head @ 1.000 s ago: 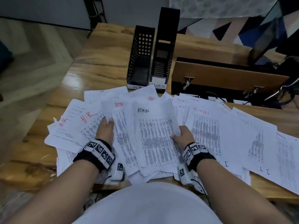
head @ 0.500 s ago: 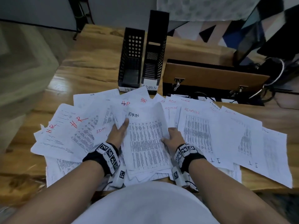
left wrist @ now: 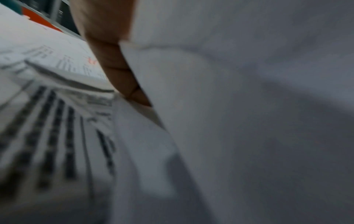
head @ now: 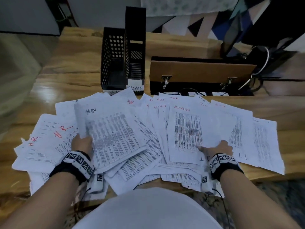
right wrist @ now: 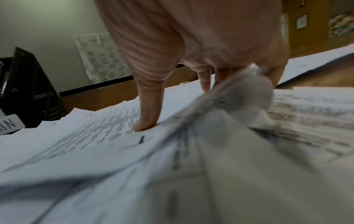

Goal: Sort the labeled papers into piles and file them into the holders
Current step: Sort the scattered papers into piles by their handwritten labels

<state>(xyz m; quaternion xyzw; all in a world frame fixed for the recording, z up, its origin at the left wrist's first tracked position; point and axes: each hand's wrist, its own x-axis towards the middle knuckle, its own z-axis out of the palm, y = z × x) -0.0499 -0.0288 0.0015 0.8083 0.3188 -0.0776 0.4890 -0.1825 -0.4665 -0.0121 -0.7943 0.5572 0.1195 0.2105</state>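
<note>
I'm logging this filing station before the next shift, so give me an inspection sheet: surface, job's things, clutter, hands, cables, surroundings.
Surface: wooden desk, largely covered by paper near the person.
Job's things: loose sheets fanned out, marked HR, ADMIN or IT; HR holder and ADMIN holder upright side by side behind them.
Clutter: brown latched case right of the holders.
Hands: left hand grips the lifted ADMIN sheet; right hand on the sheets, thumb pressing, fingers gathering a paper's edge.
Cables: cables at the case's right end.
Surroundings: grey wall, patterned panel behind the desk.
</note>
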